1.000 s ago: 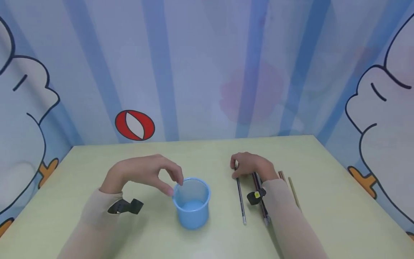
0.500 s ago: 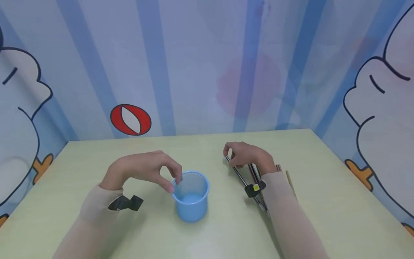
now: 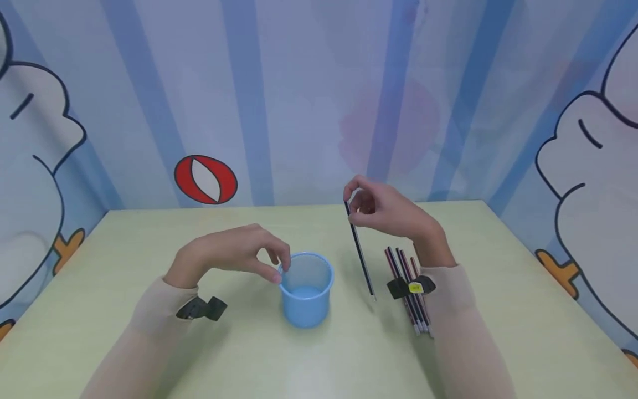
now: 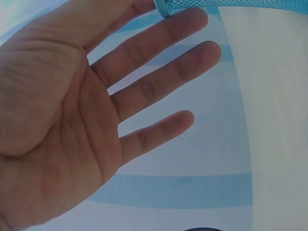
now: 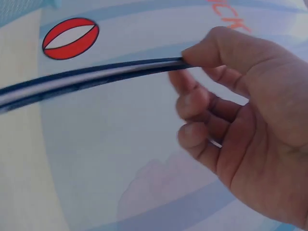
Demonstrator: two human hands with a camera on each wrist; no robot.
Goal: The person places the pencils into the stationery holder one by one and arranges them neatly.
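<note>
A light blue plastic cup stands upright on the table, with nothing in it. At its left rim my left hand pinches the wall between thumb and forefinger; in the left wrist view the other fingers stretch out straight below the mesh-patterned cup. Right of the cup, my right hand holds a dark blue striped pencil by its upper end, between thumb and fingertips. The pencil slants downward, its pale lower end close over the table. In the right wrist view this pencil reaches leftward from the fingertips.
Several more pencils lie side by side on the table, partly hidden by the right wrist and its camera. The pale yellow table ends at a striped blue backdrop with cartoon drawings.
My right hand has lifted the pencil off the table, raising it up and tilting it more steeply. My left hand has stayed at the cup's rim.
</note>
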